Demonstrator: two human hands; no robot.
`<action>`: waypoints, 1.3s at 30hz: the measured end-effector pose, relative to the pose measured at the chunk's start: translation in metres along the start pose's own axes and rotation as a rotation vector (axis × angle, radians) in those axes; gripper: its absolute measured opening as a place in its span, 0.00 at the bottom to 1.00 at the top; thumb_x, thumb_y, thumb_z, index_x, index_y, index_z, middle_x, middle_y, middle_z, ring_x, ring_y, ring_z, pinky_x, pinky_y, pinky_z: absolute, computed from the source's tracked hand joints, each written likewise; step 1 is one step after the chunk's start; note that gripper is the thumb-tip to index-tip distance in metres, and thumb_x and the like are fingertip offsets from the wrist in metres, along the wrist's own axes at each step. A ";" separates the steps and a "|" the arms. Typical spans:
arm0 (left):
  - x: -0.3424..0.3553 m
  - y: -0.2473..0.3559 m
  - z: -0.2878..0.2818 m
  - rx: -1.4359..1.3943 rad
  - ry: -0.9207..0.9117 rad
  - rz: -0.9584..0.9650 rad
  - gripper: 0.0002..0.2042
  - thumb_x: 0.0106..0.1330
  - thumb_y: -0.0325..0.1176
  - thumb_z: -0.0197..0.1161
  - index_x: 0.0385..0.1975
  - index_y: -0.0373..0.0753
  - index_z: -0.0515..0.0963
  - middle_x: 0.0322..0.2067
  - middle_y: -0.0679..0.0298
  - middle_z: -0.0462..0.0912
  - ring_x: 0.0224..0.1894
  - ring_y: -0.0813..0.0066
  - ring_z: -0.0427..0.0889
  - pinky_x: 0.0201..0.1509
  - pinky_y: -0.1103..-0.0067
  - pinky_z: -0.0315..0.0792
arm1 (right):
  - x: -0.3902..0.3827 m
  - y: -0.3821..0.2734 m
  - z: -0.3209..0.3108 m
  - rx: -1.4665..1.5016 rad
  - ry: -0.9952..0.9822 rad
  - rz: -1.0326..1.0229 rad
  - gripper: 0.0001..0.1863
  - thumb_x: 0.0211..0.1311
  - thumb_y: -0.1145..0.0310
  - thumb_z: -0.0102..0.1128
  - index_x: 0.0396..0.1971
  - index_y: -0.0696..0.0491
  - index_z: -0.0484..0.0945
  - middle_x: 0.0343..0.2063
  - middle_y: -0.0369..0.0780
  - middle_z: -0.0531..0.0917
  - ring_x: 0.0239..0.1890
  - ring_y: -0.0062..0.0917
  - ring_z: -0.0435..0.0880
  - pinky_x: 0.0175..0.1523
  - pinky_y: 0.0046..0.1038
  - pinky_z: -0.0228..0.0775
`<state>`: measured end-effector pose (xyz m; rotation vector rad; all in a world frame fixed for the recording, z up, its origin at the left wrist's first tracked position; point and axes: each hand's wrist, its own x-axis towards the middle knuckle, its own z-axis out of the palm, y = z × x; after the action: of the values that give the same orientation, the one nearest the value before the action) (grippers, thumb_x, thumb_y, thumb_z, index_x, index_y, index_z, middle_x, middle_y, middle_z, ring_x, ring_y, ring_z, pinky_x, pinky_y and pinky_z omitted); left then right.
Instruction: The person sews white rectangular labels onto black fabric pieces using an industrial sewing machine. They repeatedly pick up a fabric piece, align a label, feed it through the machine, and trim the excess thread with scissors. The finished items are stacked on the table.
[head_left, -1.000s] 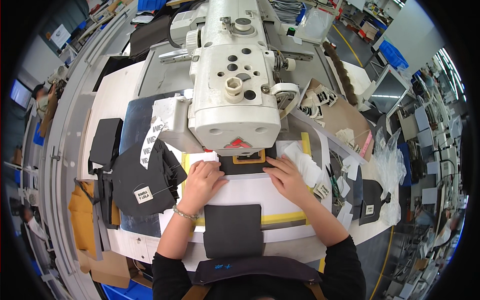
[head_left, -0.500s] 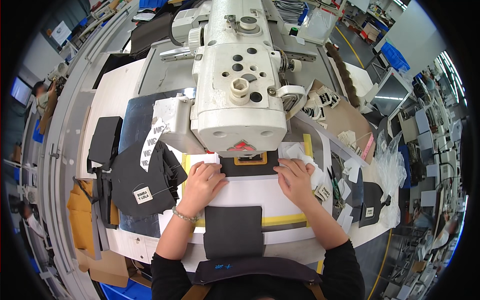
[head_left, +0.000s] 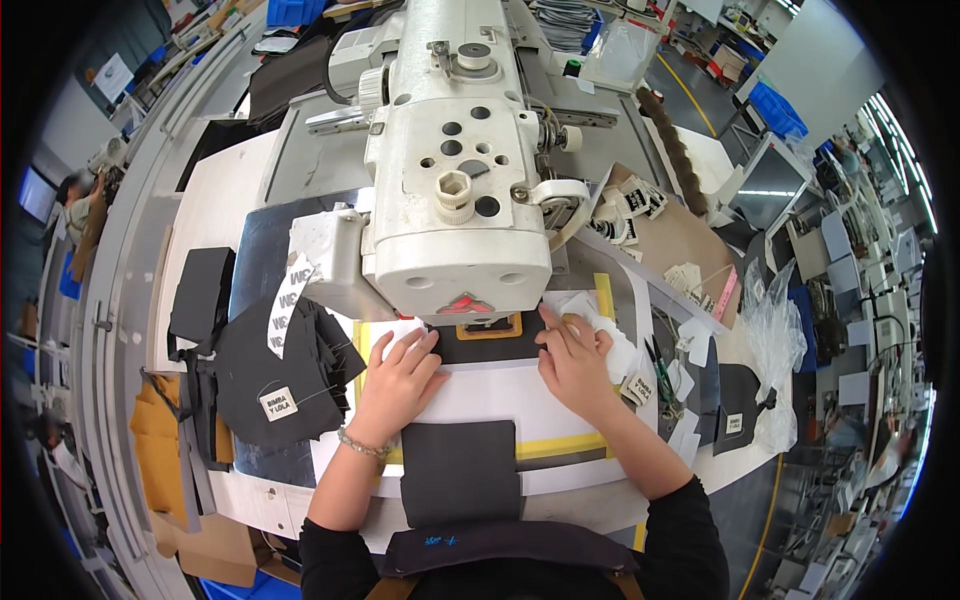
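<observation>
A dark flat panel (head_left: 455,349) lies under the head of a white sewing machine (head_left: 460,240), inside an orange-edged frame (head_left: 489,328). My left hand (head_left: 402,380) rests at the panel's left end, palm down with the fingers apart. At the right end my right hand (head_left: 577,368) has bent, separated fingers; its fingertips touch the panel's edge and nothing shows gripped. White sheet (head_left: 470,390) with yellow tape spreads beneath both hands. Close to my body lies a second dark panel (head_left: 460,472). The machine hides the first panel's far edge.
Left of the machine are a stack of dark cut pieces (head_left: 260,370) with a white label and a dark block (head_left: 202,293). To the right lie white scraps (head_left: 610,335), scissors (head_left: 660,368), a cardboard piece (head_left: 670,245) with labels, and clear plastic (head_left: 770,350).
The whole view has shifted slightly, moving the machine left in the picture. My right fingers have changed pose, with the forefinger reaching farther forward; my left hand stays beside the panel.
</observation>
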<state>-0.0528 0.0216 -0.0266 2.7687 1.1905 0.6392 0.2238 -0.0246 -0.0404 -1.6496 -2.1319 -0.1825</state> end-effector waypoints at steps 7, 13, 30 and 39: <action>-0.002 0.002 -0.001 0.052 -0.046 -0.016 0.10 0.59 0.39 0.66 0.36 0.44 0.76 0.54 0.66 0.78 0.59 0.70 0.73 0.66 0.60 0.57 | 0.001 -0.002 -0.003 0.043 -0.093 0.043 0.20 0.55 0.66 0.61 0.50 0.46 0.74 0.60 0.29 0.75 0.56 0.28 0.67 0.53 0.37 0.48; -0.002 0.003 0.000 0.027 -0.056 -0.048 0.11 0.57 0.38 0.67 0.36 0.44 0.77 0.54 0.67 0.79 0.60 0.70 0.73 0.67 0.59 0.55 | 0.003 0.000 -0.007 0.068 -0.127 0.030 0.22 0.56 0.64 0.60 0.53 0.43 0.75 0.60 0.28 0.74 0.54 0.27 0.68 0.52 0.38 0.49; -0.001 0.003 -0.001 0.029 -0.055 -0.045 0.11 0.59 0.39 0.67 0.38 0.45 0.77 0.53 0.68 0.78 0.59 0.72 0.73 0.67 0.60 0.54 | -0.003 -0.005 -0.002 -0.010 -0.014 0.019 0.21 0.52 0.64 0.63 0.49 0.45 0.78 0.57 0.30 0.76 0.53 0.28 0.68 0.51 0.38 0.48; -0.005 0.003 -0.001 0.011 0.008 -0.009 0.09 0.56 0.36 0.69 0.35 0.48 0.80 0.48 0.71 0.79 0.55 0.70 0.75 0.62 0.59 0.57 | -0.009 -0.002 -0.003 0.115 0.069 -0.174 0.14 0.44 0.68 0.67 0.35 0.42 0.83 0.40 0.27 0.80 0.45 0.23 0.75 0.45 0.38 0.49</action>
<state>-0.0536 0.0158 -0.0269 2.7707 1.2111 0.6450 0.2244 -0.0344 -0.0409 -1.3740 -2.1900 -0.1635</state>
